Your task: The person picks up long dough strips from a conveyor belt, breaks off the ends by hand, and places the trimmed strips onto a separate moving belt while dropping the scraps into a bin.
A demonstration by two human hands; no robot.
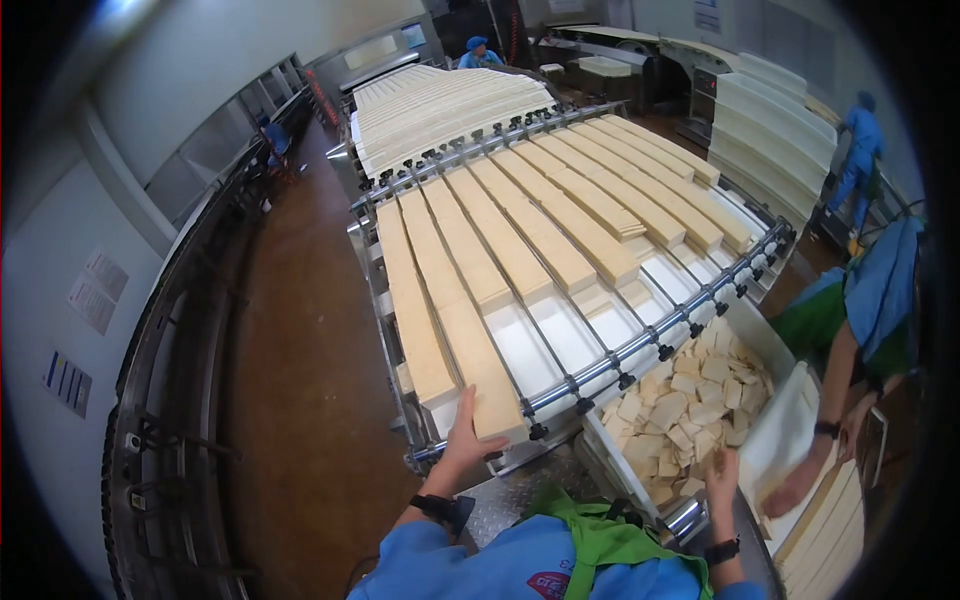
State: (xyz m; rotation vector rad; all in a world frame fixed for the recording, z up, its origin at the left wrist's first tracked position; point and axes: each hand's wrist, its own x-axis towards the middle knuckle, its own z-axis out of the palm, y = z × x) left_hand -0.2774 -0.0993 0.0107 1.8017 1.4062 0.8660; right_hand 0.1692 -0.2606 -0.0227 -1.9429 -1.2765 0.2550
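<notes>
My left hand (466, 447) is at the near end of a long pale block (477, 370) that looks built of thin stacked sheets. Its fingers lie along the block's left side and the thumb is against the front end. Several similar blocks (527, 222) lie side by side in lanes between thin metal rods on the white conveyor table (527, 352). Over the edge of a white bin (612, 452) of broken pale pieces (690, 400) is my right hand (721, 487), its fingers curled together. Whatever is in them is too small to make out.
A metal crossbar (660, 330) with black knobs spans the table's near end. At right, a co-worker's arms (832, 420) reach over a white tray holding long pale strips (825, 525). Further back are more people in blue and tall pale stacked sheets (765, 125). Brown floor lies at left.
</notes>
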